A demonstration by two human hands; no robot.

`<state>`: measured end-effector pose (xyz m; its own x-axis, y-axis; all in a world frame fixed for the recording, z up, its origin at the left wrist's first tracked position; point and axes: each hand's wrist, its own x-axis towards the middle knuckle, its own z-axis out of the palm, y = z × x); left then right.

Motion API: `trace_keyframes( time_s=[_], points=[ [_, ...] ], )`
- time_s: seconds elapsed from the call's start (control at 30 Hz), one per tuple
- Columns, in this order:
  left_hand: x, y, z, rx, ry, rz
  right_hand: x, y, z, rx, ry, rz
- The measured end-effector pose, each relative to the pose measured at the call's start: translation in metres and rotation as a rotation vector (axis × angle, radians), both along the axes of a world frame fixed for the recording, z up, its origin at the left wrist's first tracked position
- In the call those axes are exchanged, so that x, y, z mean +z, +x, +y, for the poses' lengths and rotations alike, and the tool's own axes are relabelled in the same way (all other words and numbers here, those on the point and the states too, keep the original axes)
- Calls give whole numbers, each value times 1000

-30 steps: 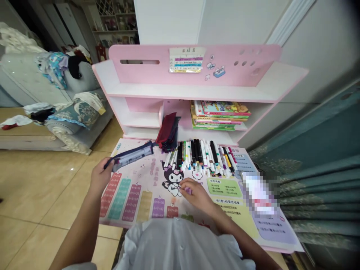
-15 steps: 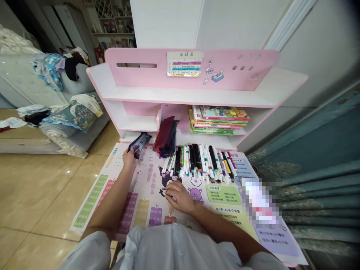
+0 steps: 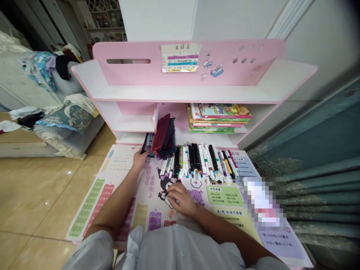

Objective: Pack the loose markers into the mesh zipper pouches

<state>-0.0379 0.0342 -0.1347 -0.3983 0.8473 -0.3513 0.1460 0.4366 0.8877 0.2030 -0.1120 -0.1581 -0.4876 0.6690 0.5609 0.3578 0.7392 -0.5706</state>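
Note:
My left hand is closed on the near edge of a dark blue pouch with pens showing inside. The pouch stands close against the left side of a leaning stack of dark red and navy pouches. My right hand rests over the printed desk mat, its fingers loosely bent and apart with nothing visible in them. Beyond it lies a row of markers with white and black barrels, side by side along the desk.
A pink and white shelf unit rises at the back of the desk, with a stack of books in its right compartment. A pixelated bright object lies at the right. A curtain hangs beside the desk; a sofa stands at left.
My left hand has moved right with the dark blue pouch, bringing it up beside the stacked pouches. My right hand has stayed nearly in place. The view has shifted slightly.

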Motion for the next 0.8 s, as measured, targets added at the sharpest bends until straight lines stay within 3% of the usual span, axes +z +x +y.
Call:
trace_keyframes(
  time_s=[0.2,0.47,0.63,0.8],
  points=[
    [9,-19,-7,-169,-70,336,-2,0,2,13,33,52],
    [16,-23,-14,-336,-192,511,-3,2,2,-1,51,69],
    [19,-23,-20,-304,-136,577,-3,1,3,-8,62,73],
    [33,-24,-18,-167,65,577,-1,2,3,-13,59,77]
  ],
)
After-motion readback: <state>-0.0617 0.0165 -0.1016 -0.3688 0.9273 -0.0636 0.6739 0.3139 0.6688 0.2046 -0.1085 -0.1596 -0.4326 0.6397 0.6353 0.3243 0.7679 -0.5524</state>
